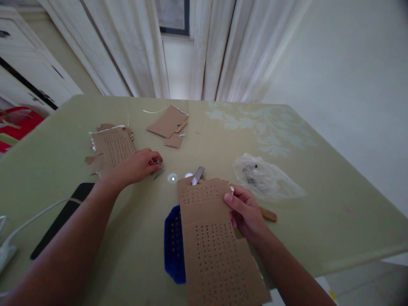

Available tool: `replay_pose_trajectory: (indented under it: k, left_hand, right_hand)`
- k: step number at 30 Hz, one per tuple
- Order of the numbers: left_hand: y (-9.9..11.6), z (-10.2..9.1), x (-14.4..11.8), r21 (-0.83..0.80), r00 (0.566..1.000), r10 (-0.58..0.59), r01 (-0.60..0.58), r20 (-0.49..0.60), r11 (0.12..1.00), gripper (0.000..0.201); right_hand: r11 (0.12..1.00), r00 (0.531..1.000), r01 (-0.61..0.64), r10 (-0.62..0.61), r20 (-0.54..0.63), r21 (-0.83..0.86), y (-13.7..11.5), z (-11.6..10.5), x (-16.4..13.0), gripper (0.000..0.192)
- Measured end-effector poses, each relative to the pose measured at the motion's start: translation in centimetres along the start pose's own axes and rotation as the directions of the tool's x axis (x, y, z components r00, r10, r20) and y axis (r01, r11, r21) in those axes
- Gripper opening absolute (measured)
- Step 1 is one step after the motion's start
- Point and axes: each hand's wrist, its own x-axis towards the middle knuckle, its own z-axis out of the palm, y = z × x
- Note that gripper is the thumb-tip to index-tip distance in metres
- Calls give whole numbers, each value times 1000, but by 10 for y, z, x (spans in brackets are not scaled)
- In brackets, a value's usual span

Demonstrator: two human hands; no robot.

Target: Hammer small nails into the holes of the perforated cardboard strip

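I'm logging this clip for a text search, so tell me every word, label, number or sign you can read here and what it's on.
No text can be read in this picture.
Perforated cardboard sheet held by the right hand: only rows of punched holes, no print.
Torn cardboard piece beyond the left hand: dotted rows, too blurred to tell whether they are holes or print.
Clear plastic bag: dark marks, too small and blurred to read.

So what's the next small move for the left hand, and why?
Probably lift the left hand and carry the small metal piece it pinches toward the perforated cardboard sheet, since the right hand already steadies that sheet by its edge.
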Motion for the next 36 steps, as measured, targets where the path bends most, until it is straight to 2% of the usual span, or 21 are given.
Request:
replay_pose_trajectory:
  k: [5, 8, 10, 13, 14, 16, 19, 21, 22, 24, 26, 28, 32, 36]
  left_hand:
    - [3, 0, 1, 8, 1000, 3, -3, 8, 1000, 37]
    - [14, -9, -5, 23, 1000, 6, -6, -5, 1000, 37]
    - [30, -20, -16, 28, 997, 34, -32, -63, 999, 42]
    - [67, -36, -45, -6, 974, 110, -113, -200, 994, 50]
    - [80, -40, -56, -26, 969, 126, -135, -212, 991, 52]
    - [102, -42, -79, -84, 977, 146, -160, -159, 983, 53]
    - [116, -34, -105, -174, 976, 212, -202, 43, 964, 44]
    - [110, -23, -111, -228, 972, 220, -198, 77, 953, 41]
    - [103, -17, -111, -246, 982, 189, -175, 32, 953, 42]
    - [85, -4, -105, -247, 988, 46, -83, -149, 965, 47]
    - [67, 8, -96, -201, 951, -109, 51, -290, 978, 49]
    - [53, 20, -86, -126, 926, -197, 165, -322, 978, 48]
    - [44, 40, -73, -50, 917, -200, 195, -345, 980, 42]
    - [47, 54, -67, -46, 913, -176, 171, -367, 984, 36]
  right_hand:
    - [1000, 998, 10, -10, 68, -9, -2, -2, 0, 40]
    - [999, 997, 18, -15, 76, -40, -5, -1, 1, 40]
    - [997, 997, 21, -15, 81, -70, -7, 1, 2, 42]
    - [991, 995, 23, -10, 99, -129, -8, 3, 3, 47]
    - [987, 995, 26, -10, 104, -156, -8, 4, 3, 49]
    - [975, 994, 45, -22, 105, -219, -6, 4, 4, 50]
    - [937, 994, 94, -69, 86, -337, -1, 4, 5, 47]
    - [896, 991, 136, -119, 68, -423, 2, 2, 6, 43]
    - [872, 987, 157, -149, 54, -464, 3, 1, 7, 42]
    - [822, 975, 198, -220, 23, -534, 2, -1, 9, 39]
    - [753, 952, 245, -308, 3, -611, -1, -3, 12, 38]
    - [677, 925, 280, -380, 3, -681, -4, -6, 14, 34]
    - [605, 902, 312, -431, 28, -732, -7, -9, 18, 27]
    - [604, 904, 338, -423, 69, -722, -8, -10, 19, 38]
